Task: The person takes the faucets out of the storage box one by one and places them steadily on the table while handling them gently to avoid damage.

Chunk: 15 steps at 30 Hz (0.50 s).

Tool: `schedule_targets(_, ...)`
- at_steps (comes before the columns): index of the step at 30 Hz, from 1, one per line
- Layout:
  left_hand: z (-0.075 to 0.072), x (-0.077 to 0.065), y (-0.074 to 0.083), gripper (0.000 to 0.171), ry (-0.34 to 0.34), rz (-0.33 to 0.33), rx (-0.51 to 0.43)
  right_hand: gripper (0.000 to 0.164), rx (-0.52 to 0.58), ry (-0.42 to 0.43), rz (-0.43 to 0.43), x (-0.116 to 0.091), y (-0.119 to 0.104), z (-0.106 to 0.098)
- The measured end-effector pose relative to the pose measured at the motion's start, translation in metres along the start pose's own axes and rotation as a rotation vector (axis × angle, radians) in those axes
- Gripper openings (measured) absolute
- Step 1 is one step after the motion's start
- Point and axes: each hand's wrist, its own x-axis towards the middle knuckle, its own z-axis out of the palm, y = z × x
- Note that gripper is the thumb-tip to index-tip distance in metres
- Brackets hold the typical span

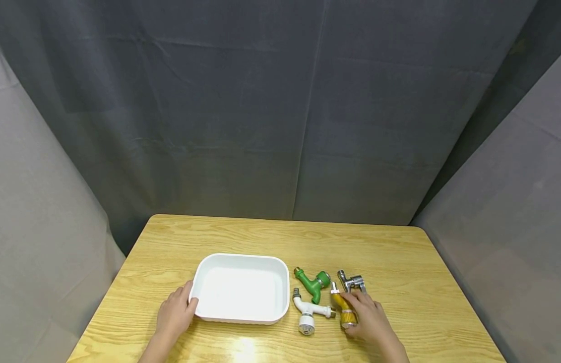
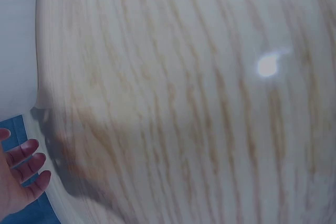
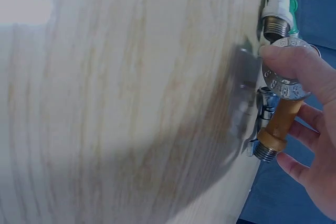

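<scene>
A white rectangular tray (image 1: pixel 240 318) sits left of the middle of the table. My left hand (image 1: pixel 175 308) rests against its left side, fingers loosely bent; in the left wrist view, the fingers of the left hand (image 2: pixel 22 174) hang beside the tray wall (image 2: pixel 18 40). With my right hand (image 1: pixel 368 317) I grip a yellow faucet (image 1: pixel 341 302); in the right wrist view, the thumb presses its silver knob (image 3: pixel 286 80). Beside it lie a white faucet (image 1: pixel 307 306), a green faucet (image 1: pixel 314 286) and a chrome faucet (image 1: pixel 351 282), partly hidden by the right hand.
The wooden table (image 1: pixel 398 262) carries everything. Its far edge meets a dark grey curtain (image 1: pixel 239 151). Light grey cloth (image 1: pixel 44 227) hangs along the left, and another light cloth panel (image 1: pixel 511 217) along the right.
</scene>
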Motion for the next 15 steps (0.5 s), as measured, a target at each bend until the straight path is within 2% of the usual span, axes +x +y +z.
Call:
schedule_targets(9,-0.0003,-0.0001,-0.001,0.04,-0.007,0.001,-0.007,0.077,0.008,-0.048,0.02,-0.0011,0.0032,0.0021)
schedule_targets(15,0.0005,0.0003,-0.0013,0.04,0.009,0.008,-0.003,0.077,0.013,-0.04,0.014,-0.0007,0.0054,0.005)
